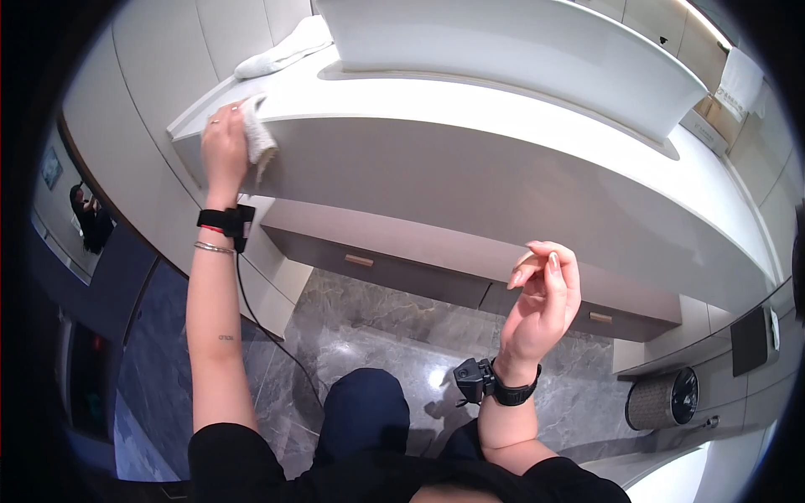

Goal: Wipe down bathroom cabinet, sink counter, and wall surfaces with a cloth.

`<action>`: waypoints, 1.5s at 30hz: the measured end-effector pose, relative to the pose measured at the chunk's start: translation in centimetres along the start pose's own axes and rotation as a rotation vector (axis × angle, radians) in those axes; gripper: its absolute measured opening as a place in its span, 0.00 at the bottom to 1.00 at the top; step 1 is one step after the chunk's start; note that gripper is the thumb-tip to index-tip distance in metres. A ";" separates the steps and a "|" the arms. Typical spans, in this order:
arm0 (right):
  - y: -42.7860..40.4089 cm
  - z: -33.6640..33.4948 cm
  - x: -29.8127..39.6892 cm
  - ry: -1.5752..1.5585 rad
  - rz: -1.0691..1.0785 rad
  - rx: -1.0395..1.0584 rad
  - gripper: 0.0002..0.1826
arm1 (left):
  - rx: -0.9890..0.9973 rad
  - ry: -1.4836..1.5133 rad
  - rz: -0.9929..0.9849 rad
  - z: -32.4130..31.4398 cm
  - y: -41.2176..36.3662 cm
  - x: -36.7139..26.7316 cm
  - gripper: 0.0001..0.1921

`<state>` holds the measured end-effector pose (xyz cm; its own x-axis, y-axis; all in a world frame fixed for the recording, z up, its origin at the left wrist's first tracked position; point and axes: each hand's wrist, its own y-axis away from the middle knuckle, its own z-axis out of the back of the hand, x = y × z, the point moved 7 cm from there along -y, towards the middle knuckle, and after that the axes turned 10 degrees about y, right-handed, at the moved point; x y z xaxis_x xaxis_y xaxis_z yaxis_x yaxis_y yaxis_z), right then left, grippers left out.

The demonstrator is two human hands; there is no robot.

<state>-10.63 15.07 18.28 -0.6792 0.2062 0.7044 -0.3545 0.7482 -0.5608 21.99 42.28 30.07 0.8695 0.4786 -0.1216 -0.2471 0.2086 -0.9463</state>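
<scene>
At the left end of the washbasin counter [402, 100], my left hand [225, 154] grips a white cloth [259, 135]. The cloth lies over the counter's front edge, and its lower end hangs against the grey-brown front panel [402, 160]. Part of it is hidden under my fingers. My right hand [546, 298] is raised in front of the counter, palm turned up, fingers loosely bent and apart. It holds nothing and touches nothing. A large white basin [497, 47] stands on the counter top.
A folded white towel [286, 56] lies at the counter's back left. Below are drawers with wooden handles [359, 259]. A waste bin [660, 399] stands at the right on the grey marble-look floor [371, 314]. A black cable [270, 339] runs from my left wrist.
</scene>
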 end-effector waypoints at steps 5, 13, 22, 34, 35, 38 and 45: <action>0.0 0.1 0.4 0.003 -0.001 -0.013 0.13 | -0.077 0.005 -0.008 0.1 0.8 2.2 0.19; -0.6 1.4 0.5 -0.014 0.011 -0.040 0.13 | -0.208 0.078 -0.093 -2.8 2.4 -8.4 0.18; -0.3 0.8 0.2 -0.037 -0.026 -0.023 0.12 | -0.195 0.095 -0.139 -7.6 5.5 -20.0 0.26; 0.0 0.8 1.1 0.001 0.002 -0.039 0.13 | 0.022 -0.043 -0.533 -12.6 13.7 -23.9 0.26; 0.0 0.8 1.2 0.011 0.007 -0.040 0.13 | 0.026 -0.050 -0.526 -12.6 14.2 -22.8 0.26; 0.2 0.2 1.5 0.018 0.006 -0.034 0.13 | 0.044 -0.072 -0.514 -11.8 15.3 -17.9 0.27; 0.3 0.1 1.0 0.047 0.011 -0.040 0.13 | -0.191 0.137 0.055 -7.0 11.7 -7.8 0.32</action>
<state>-11.49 15.43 18.78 -0.6520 0.2433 0.7181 -0.3204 0.7699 -0.5518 15.30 35.01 17.86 0.9101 0.3620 -0.2016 -0.2217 0.0144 -0.9750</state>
